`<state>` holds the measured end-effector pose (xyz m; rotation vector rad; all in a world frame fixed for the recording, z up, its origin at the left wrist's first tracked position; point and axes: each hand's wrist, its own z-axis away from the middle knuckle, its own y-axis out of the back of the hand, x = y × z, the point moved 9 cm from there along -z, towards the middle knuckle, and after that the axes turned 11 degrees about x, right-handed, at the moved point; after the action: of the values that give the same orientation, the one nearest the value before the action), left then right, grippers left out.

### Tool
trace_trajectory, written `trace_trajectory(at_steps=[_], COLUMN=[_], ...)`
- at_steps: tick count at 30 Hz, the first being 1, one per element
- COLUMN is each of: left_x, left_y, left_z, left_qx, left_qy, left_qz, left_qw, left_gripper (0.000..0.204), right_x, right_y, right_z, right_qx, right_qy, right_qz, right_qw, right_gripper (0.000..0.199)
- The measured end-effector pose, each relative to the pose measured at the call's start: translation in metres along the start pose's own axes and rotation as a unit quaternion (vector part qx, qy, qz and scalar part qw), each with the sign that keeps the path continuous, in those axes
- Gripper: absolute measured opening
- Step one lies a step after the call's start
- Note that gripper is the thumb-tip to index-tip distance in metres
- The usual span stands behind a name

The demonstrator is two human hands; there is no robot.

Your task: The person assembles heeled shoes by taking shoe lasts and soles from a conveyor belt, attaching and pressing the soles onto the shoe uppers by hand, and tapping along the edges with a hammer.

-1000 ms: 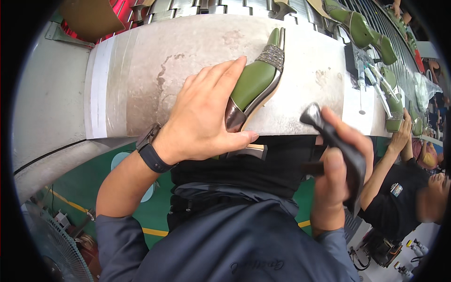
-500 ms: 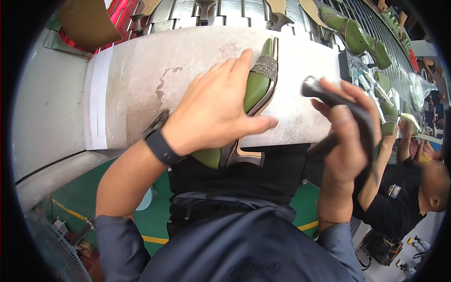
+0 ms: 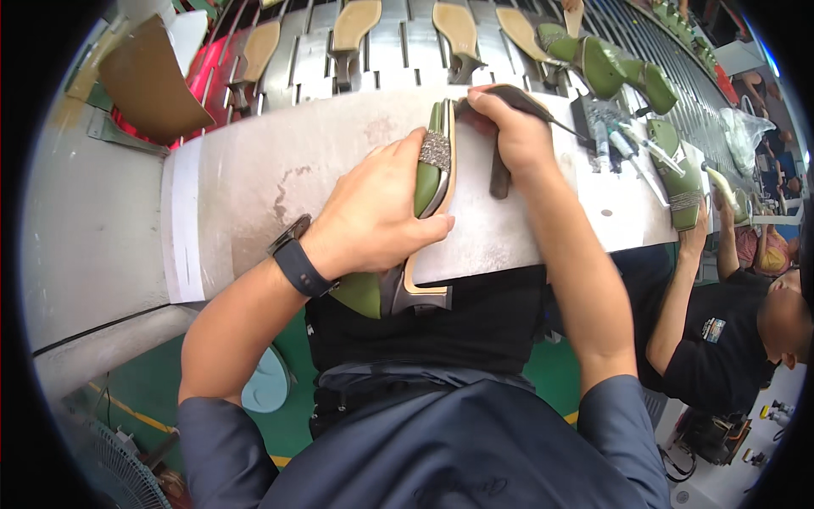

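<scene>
A green high-heeled sandal (image 3: 428,192) with a glittery strap lies on its side along the bench's near edge, its toe pointing away and its heel overhanging toward me. My left hand (image 3: 377,204) is closed around its middle, thumb across the sole edge, hiding part of the upper. By the toe, my right hand (image 3: 519,136) grips a dark cobbler's hammer (image 3: 500,174). Its head end is at the sole edge near the toe; whether they touch I cannot tell. The long peen reaches out to the right and the handle shows below the fist.
Beyond the pale bench top (image 3: 246,195), a slatted conveyor (image 3: 398,51) carries several tan soles with heels and green sandals. At the right are syringe-like tubes (image 3: 623,144) in a dark box and a co-worker's hand (image 3: 694,227) holding another green sandal. A brown board (image 3: 153,81) stands far left.
My right hand has swung forward and left with the hammer, from beside the sandal to its toe. The left hand and sandal appear slightly lower and farther left in the view.
</scene>
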<state>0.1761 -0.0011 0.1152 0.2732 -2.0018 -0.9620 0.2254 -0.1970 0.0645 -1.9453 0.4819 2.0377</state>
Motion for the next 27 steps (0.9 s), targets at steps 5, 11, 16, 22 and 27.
trace_trajectory(at_steps=[5,11,16,22,27], left_x=[0.025,0.071,0.082,0.097,0.113], left_y=[0.082,0.106,0.096,0.086,0.077], left_z=[0.001,-0.001,0.002,0.012,0.028], left_qx=[0.197,0.175,0.183,0.229,0.246], left_qy=[-0.068,-0.087,-0.077,-0.108,-0.191], left_qz=[0.137,0.217,0.207,0.136,0.120], left_qw=[0.968,0.957,0.958,0.958,0.943], left_gripper=[0.094,0.080,0.076,0.072,0.070], right_x=[0.012,-0.071,-0.194,-0.209,-0.220], right_y=[0.023,0.011,0.024,0.010,0.012], right_z=[0.023,0.095,0.181,0.182,0.165], right_qx=[0.042,-0.043,-0.066,-0.122,-0.120], right_qy=[-0.033,0.080,0.322,0.240,0.215], right_qz=[-0.119,-0.070,-0.255,0.032,0.049], right_qw=[0.991,0.993,0.909,0.963,0.968], right_gripper=[0.013,0.018,0.031,0.038,0.037])
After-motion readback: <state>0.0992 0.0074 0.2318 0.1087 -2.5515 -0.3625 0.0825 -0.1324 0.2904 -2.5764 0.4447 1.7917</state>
